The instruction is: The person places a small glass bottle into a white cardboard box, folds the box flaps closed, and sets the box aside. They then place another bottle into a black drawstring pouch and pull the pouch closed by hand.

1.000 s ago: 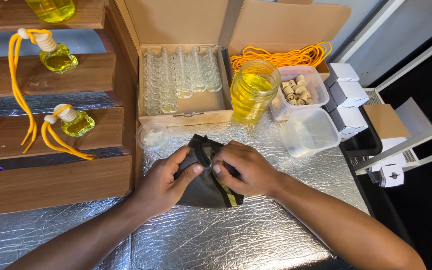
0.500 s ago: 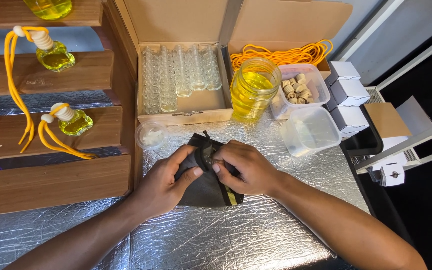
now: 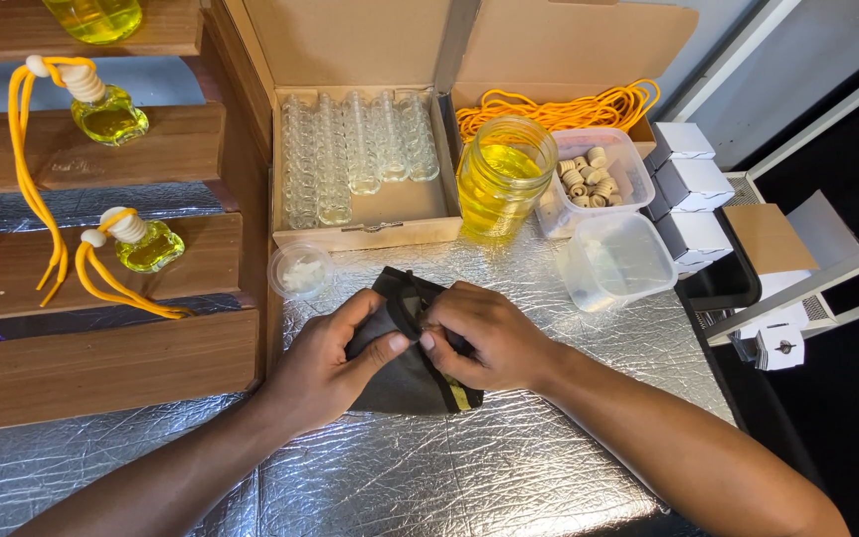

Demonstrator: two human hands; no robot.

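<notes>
Hands meet over a small black cloth pouch lying on a bench covered in crinkled silver foil. The left hand pinches the pouch's near edge between thumb and fingers, and the right hand pinches the gathered top beside it, so each grip is closed on the cloth. This looks like the step of working the pouch mouth open or shut; I cannot tell which, and the next move would call for both pinches to hold firm. The pouch is dark and soft, creased at its neck, with a thin yellow strip along its lower right edge. Behind it stand a jar of yellow liquid, a cardboard box of small clear glass bottles and a tub of wooden caps.
</notes>
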